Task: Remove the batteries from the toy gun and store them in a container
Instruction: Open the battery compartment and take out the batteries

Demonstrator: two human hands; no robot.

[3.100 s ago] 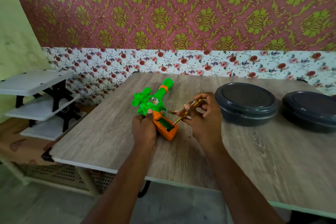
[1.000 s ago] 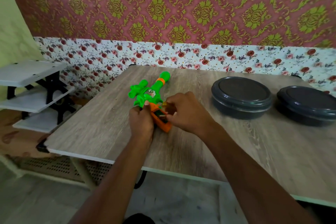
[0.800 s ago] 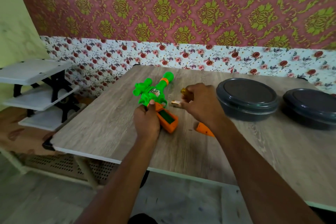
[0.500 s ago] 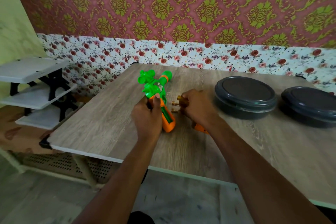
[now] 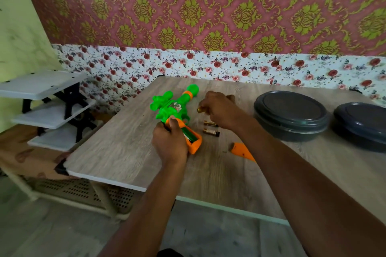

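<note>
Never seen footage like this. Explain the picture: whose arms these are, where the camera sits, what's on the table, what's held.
There is no machine here. These are a person's two bare hands, filmed by one wide-angle camera worn on the head, looking forward and down. The left hand grips the orange handle of a green toy gun, whose battery compartment lies open. The right hand is curled round a gold-tipped object that is too blurred to name. On the wooden table, beside the gun, lie a far battery and a near battery. There is also an orange cover, partly hidden by the right forearm. To the right stand a left container and a right container, both dark and round with lids on.
</note>
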